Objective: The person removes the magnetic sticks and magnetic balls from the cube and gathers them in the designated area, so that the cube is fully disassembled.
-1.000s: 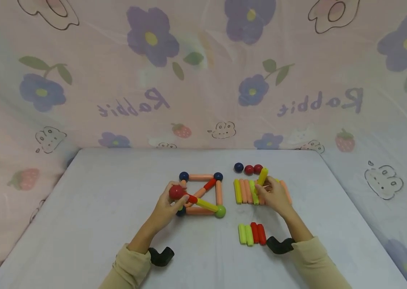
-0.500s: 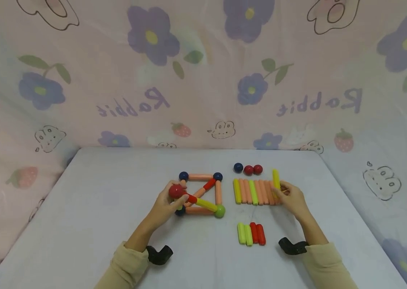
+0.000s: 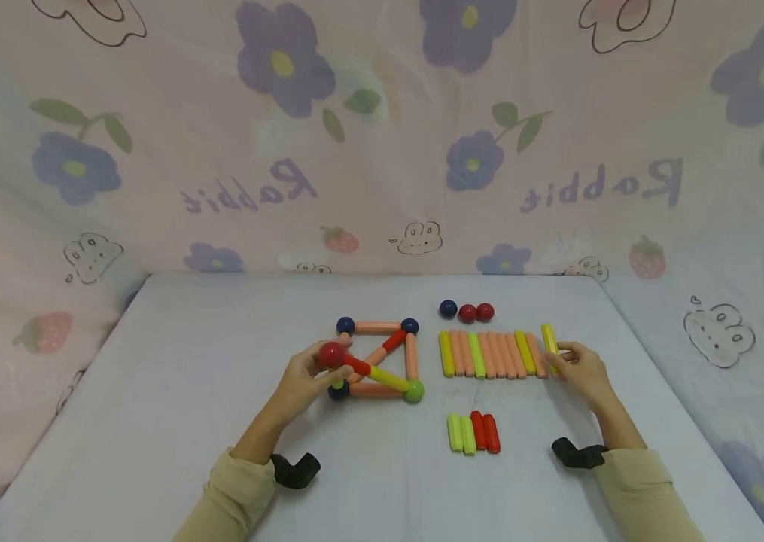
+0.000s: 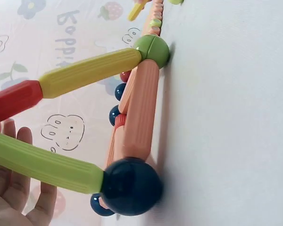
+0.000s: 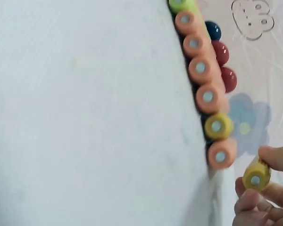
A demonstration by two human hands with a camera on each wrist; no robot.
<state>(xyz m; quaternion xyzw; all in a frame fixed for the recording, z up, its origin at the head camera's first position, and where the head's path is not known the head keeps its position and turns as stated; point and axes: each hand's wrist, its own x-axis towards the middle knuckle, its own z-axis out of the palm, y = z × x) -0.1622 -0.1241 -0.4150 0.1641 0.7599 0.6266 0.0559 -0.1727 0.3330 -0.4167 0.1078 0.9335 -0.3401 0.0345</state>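
Note:
My left hand [image 3: 303, 382] holds the red ball [image 3: 331, 354] at the raised top of a magnetic stick-and-ball frame. From that ball a red stick [image 3: 357, 365] and a yellow stick [image 3: 388, 379] slope down to a green ball [image 3: 413, 391]. A light green stick [image 4: 47, 162] runs up from a dark blue ball [image 4: 133, 186] past my left fingers in the left wrist view. The base is of peach sticks [image 3: 378, 327], with a diagonal across it. My right hand [image 3: 585, 373] pinches a yellow magnetic stick [image 3: 549, 342], nearly upright, at the right end of the stick row.
A row of peach, yellow and green sticks [image 3: 490, 355] lies right of the frame. Behind it sit a dark blue ball [image 3: 448, 309] and two red balls [image 3: 467, 313]. Nearer are two green sticks [image 3: 461, 434] and two red sticks [image 3: 485, 432]. A patterned cloth [image 3: 382, 150] hangs behind the table.
My right hand has moved right along the row with the yellow stick, from over its middle to just beyond its right end. My left hand stays at the red ball.

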